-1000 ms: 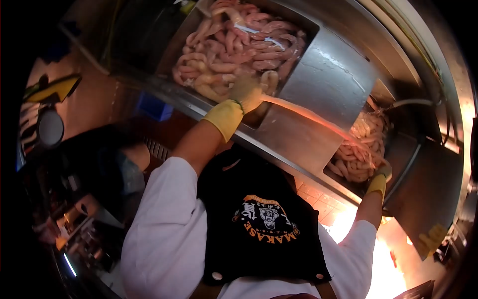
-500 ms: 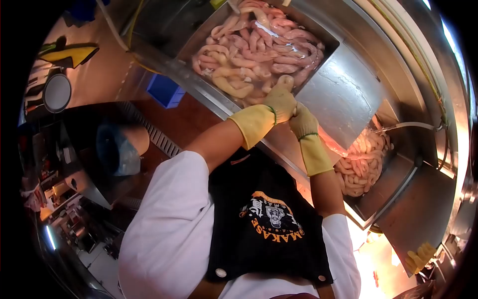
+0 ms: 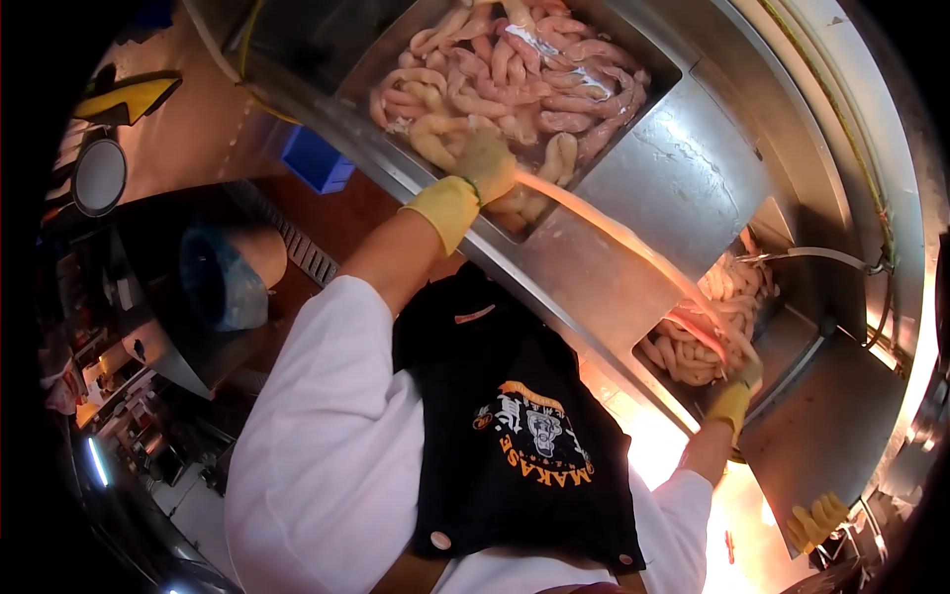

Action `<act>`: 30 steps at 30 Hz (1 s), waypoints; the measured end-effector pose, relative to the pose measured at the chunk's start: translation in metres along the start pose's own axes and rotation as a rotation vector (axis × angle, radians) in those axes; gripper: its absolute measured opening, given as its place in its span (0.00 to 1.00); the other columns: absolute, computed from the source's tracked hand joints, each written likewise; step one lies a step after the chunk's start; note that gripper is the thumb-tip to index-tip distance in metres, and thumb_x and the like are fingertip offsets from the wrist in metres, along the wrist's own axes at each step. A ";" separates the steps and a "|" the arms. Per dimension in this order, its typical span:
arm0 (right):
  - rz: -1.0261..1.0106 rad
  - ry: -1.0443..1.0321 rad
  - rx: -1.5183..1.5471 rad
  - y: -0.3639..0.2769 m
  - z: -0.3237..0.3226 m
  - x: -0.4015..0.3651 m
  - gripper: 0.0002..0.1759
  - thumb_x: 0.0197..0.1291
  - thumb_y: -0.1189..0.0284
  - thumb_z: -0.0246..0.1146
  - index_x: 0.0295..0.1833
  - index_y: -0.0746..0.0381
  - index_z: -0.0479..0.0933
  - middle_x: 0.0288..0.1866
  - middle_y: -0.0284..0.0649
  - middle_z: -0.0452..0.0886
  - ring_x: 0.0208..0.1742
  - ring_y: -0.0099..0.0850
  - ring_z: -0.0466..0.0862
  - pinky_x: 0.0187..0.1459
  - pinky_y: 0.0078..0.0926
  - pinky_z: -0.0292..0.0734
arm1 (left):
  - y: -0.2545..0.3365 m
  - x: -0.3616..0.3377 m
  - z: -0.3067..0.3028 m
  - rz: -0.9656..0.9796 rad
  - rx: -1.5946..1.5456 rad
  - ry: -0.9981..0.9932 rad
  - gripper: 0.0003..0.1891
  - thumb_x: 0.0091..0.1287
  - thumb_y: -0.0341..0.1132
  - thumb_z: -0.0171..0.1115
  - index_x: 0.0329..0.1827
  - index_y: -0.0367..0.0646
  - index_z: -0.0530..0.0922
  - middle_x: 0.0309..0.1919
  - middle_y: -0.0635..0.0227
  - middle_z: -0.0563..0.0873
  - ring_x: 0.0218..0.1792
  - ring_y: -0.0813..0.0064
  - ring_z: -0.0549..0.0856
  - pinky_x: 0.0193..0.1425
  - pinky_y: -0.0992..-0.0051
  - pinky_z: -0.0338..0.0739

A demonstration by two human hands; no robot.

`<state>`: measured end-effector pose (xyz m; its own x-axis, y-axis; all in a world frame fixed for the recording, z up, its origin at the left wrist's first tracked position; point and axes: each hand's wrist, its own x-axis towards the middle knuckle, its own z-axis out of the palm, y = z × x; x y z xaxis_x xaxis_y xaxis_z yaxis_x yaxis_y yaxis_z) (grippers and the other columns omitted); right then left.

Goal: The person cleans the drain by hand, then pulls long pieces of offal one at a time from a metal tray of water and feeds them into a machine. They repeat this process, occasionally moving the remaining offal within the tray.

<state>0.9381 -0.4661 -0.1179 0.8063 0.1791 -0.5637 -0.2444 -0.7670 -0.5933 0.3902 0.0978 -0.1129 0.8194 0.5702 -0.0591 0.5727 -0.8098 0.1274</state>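
Observation:
My left hand (image 3: pixel 485 163), in a pale work glove over a yellow rubber cuff, is closed on one end of a long pale pink intestine strand (image 3: pixel 623 236) at the near edge of the left basin. The strand stretches taut across the metal divider (image 3: pixel 648 158) to the right basin. There my right hand (image 3: pixel 744 378), gloved alike, is closed round it, its fingers partly hidden. Many plump intestines (image 3: pixel 505 74) lie in water in the left basin. A second heap of intestines (image 3: pixel 688 356) fills part of the right basin.
A hose (image 3: pixel 821 254) reaches over the right basin. Yellow gloves (image 3: pixel 817 522) hang at the lower right. A blue crate (image 3: pixel 319 160) and a bin with a blue liner (image 3: pixel 226 282) stand on the left. A round pan (image 3: pixel 99 178) is at the far left.
My hands were together at the left basin's edge. My right hand has moved down and right to the other basin, my left hand slightly left, and the strand now spans between them.

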 end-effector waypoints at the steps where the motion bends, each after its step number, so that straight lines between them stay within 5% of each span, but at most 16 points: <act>1: 0.189 0.241 0.138 -0.020 -0.017 -0.037 0.14 0.70 0.81 0.60 0.53 0.67 0.89 0.43 0.40 0.89 0.29 0.31 0.85 0.23 0.27 0.74 | -0.002 0.004 -0.008 -0.001 0.005 -0.001 0.13 0.61 0.46 0.68 0.32 0.46 0.90 0.30 0.59 0.89 0.43 0.53 0.89 0.51 0.53 0.81; 3: 0.471 0.605 0.391 -0.009 -0.060 -0.025 0.09 0.63 0.75 0.70 0.47 0.66 0.90 0.41 0.44 0.90 0.28 0.35 0.86 0.30 0.39 0.81 | 0.003 0.002 -0.021 0.031 -0.035 -0.021 0.14 0.62 0.47 0.68 0.33 0.45 0.91 0.33 0.59 0.90 0.47 0.54 0.89 0.52 0.54 0.82; 4: 0.470 0.606 0.398 -0.010 -0.052 -0.018 0.09 0.63 0.75 0.70 0.47 0.66 0.90 0.41 0.44 0.90 0.28 0.35 0.86 0.30 0.39 0.81 | 0.010 0.005 -0.022 0.035 -0.032 -0.016 0.14 0.62 0.47 0.68 0.33 0.45 0.91 0.33 0.59 0.90 0.47 0.54 0.89 0.52 0.54 0.82; 5: 0.337 0.219 -0.200 -0.011 -0.042 -0.006 0.10 0.64 0.71 0.70 0.45 0.67 0.90 0.42 0.45 0.90 0.31 0.37 0.87 0.34 0.42 0.83 | 0.023 0.008 -0.022 -0.038 0.001 0.073 0.15 0.62 0.47 0.67 0.35 0.45 0.91 0.36 0.56 0.90 0.48 0.53 0.89 0.52 0.55 0.82; 7: -0.098 -0.105 -0.850 -0.008 -0.002 0.020 0.18 0.67 0.62 0.71 0.53 0.66 0.87 0.49 0.47 0.91 0.42 0.35 0.89 0.44 0.39 0.84 | 0.037 0.016 -0.017 -0.100 0.018 0.170 0.16 0.63 0.47 0.67 0.37 0.44 0.92 0.39 0.54 0.90 0.48 0.53 0.89 0.52 0.55 0.82; 8: -0.333 0.110 -0.616 -0.038 0.049 -0.009 0.18 0.67 0.65 0.71 0.56 0.65 0.85 0.53 0.47 0.89 0.45 0.34 0.89 0.45 0.37 0.85 | 0.038 0.017 -0.010 -0.081 -0.039 0.073 0.16 0.63 0.47 0.66 0.39 0.43 0.91 0.40 0.52 0.90 0.49 0.52 0.89 0.54 0.54 0.82; 11: -0.431 -0.183 0.195 -0.193 0.230 -0.158 0.22 0.68 0.72 0.70 0.66 0.63 0.80 0.65 0.45 0.84 0.51 0.33 0.88 0.48 0.30 0.86 | 0.058 0.016 -0.038 0.011 -0.101 0.079 0.18 0.63 0.47 0.67 0.44 0.41 0.91 0.45 0.51 0.89 0.50 0.52 0.89 0.55 0.54 0.81; 12: -0.554 -0.396 0.006 -0.206 0.267 -0.165 0.28 0.69 0.68 0.71 0.72 0.63 0.78 0.69 0.46 0.83 0.47 0.32 0.89 0.46 0.32 0.87 | 0.066 0.016 -0.044 0.044 -0.104 0.130 0.19 0.63 0.47 0.67 0.45 0.41 0.90 0.46 0.51 0.89 0.49 0.53 0.88 0.55 0.54 0.81; 13: -0.732 -0.383 -0.174 -0.223 0.306 -0.193 0.31 0.69 0.68 0.71 0.76 0.62 0.76 0.71 0.47 0.84 0.47 0.32 0.91 0.46 0.30 0.87 | 0.076 0.016 -0.050 0.077 -0.104 0.181 0.20 0.63 0.47 0.68 0.47 0.40 0.90 0.48 0.51 0.88 0.49 0.53 0.88 0.56 0.54 0.81; 15: -0.990 -0.573 -0.143 -0.268 0.365 -0.247 0.28 0.69 0.67 0.69 0.74 0.57 0.79 0.65 0.50 0.88 0.54 0.45 0.92 0.55 0.39 0.86 | 0.085 0.021 -0.039 0.014 -0.230 0.163 0.30 0.60 0.48 0.74 0.56 0.31 0.82 0.57 0.47 0.81 0.56 0.46 0.84 0.64 0.51 0.75; 17: -0.860 -0.528 -0.415 -0.278 0.394 -0.249 0.24 0.68 0.66 0.68 0.69 0.53 0.82 0.61 0.49 0.89 0.56 0.47 0.91 0.56 0.40 0.85 | 0.089 0.025 -0.031 -0.035 -0.304 0.075 0.35 0.58 0.49 0.77 0.59 0.28 0.80 0.60 0.43 0.77 0.59 0.40 0.81 0.69 0.50 0.72; 18: -0.708 -0.463 -0.686 -0.277 0.401 -0.250 0.20 0.67 0.65 0.68 0.64 0.50 0.86 0.57 0.48 0.90 0.58 0.50 0.90 0.58 0.42 0.84 | 0.087 0.021 -0.025 -0.039 -0.268 0.029 0.32 0.59 0.48 0.76 0.58 0.28 0.83 0.61 0.40 0.76 0.61 0.37 0.78 0.69 0.48 0.70; 20: -0.766 -0.420 -0.597 -0.266 0.389 -0.231 0.13 0.65 0.63 0.67 0.54 0.47 0.89 0.50 0.45 0.91 0.57 0.50 0.89 0.55 0.42 0.83 | 0.086 0.014 -0.049 -0.042 -0.195 -0.064 0.28 0.62 0.47 0.74 0.55 0.30 0.88 0.63 0.35 0.73 0.64 0.32 0.73 0.71 0.45 0.68; 23: -0.778 -0.247 -0.800 -0.261 0.354 -0.226 0.07 0.64 0.65 0.68 0.45 0.53 0.86 0.44 0.45 0.90 0.50 0.49 0.90 0.48 0.48 0.82 | 0.081 0.018 -0.024 0.122 0.022 0.121 0.25 0.66 0.51 0.71 0.49 0.36 0.93 0.64 0.34 0.72 0.67 0.33 0.70 0.72 0.42 0.65; 25: -0.817 -0.233 -0.929 -0.244 0.332 -0.216 0.06 0.63 0.68 0.67 0.44 0.53 0.86 0.43 0.46 0.90 0.50 0.50 0.90 0.47 0.49 0.82 | 0.084 0.029 -0.019 0.222 -0.262 -0.043 0.21 0.68 0.52 0.67 0.43 0.43 0.95 0.46 0.43 0.89 0.49 0.44 0.88 0.50 0.52 0.82; 30: -0.965 -0.232 -1.164 -0.187 0.250 -0.168 0.07 0.61 0.72 0.65 0.43 0.54 0.86 0.41 0.48 0.90 0.48 0.53 0.90 0.46 0.51 0.83 | 0.085 0.043 -0.032 -0.025 -0.150 0.144 0.13 0.62 0.44 0.70 0.38 0.45 0.93 0.36 0.54 0.89 0.46 0.51 0.89 0.48 0.53 0.82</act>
<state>0.7136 -0.1987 -0.0554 0.2780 0.8823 -0.3797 0.9422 -0.3275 -0.0713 0.4730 0.0580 -0.0734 0.7866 0.6127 0.0766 0.5742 -0.7715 0.2739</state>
